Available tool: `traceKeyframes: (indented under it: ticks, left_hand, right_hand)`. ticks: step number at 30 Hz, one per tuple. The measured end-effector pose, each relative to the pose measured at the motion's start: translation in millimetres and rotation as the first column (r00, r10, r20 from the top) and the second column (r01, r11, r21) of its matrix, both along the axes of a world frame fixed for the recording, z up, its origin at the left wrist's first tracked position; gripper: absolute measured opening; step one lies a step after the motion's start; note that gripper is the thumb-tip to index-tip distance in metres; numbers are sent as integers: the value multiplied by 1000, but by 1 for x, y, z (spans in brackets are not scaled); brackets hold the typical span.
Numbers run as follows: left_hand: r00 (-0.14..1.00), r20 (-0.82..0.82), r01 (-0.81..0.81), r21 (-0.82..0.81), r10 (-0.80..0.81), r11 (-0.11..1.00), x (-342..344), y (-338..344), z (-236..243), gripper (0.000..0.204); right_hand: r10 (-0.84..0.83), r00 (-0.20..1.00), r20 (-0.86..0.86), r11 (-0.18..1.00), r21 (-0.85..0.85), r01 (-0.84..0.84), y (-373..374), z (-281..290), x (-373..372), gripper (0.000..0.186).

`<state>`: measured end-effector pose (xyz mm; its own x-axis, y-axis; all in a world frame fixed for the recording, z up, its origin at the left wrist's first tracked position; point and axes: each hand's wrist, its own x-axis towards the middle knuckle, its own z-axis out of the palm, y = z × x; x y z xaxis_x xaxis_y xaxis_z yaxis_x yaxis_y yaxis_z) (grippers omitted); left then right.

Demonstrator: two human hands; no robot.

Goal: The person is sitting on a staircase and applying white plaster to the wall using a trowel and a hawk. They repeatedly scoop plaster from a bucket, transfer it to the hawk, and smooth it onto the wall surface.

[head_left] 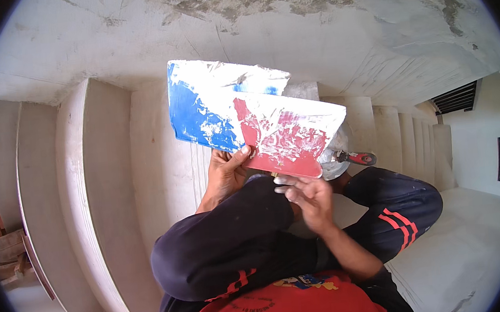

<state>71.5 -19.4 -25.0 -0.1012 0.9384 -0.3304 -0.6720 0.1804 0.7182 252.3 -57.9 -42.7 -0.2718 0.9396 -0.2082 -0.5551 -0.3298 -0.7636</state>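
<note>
My left hand (226, 171) grips two flat plastic putty spreaders, its thumb pressing on the red one's lower left corner. The blue spreader (196, 116) lies behind and to the left; the red spreader (284, 144) overlaps it in front. White putty is smeared over both, thickest along their upper edges. Just under the red spreader's lower edge is my right hand (310, 195), fingers stretched out and loosely bent, with white putty on the tips. Whether those fingertips touch the spreader is hard to tell. Behind the red spreader, a whitish container (339, 139) is partly hidden.
A scraper with a red and black handle (360, 157) rests by the container. Bare concrete steps (110, 186) rise at the left, and more steps (388, 138) continue at the right. A patchy plastered wall (311, 38) runs along the far side. My bent legs (221, 236) lie below the hands.
</note>
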Motion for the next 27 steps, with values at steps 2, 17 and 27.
traceKeyframes:
  ticks: [2, 17, 27]
  left_hand:
    - [1000, -18, -19, -5, 19, 1000, 1, -2, -3, 25]
    - [994, -36, 102, 14, -102, 995, -3, -9, 1, 33]
    - [894, -89, 433, -85, -439, 898, -8, -11, 60, 46]
  right_hand:
    - [-110, 993, -47, 993, -56, 107, 1, 11, -21, 22]
    - [-567, 823, 1, 799, 244, 550, 19, 33, 94, 45]
    - [-278, 935, 219, 961, 75, 268, 87, 30, 153, 34]
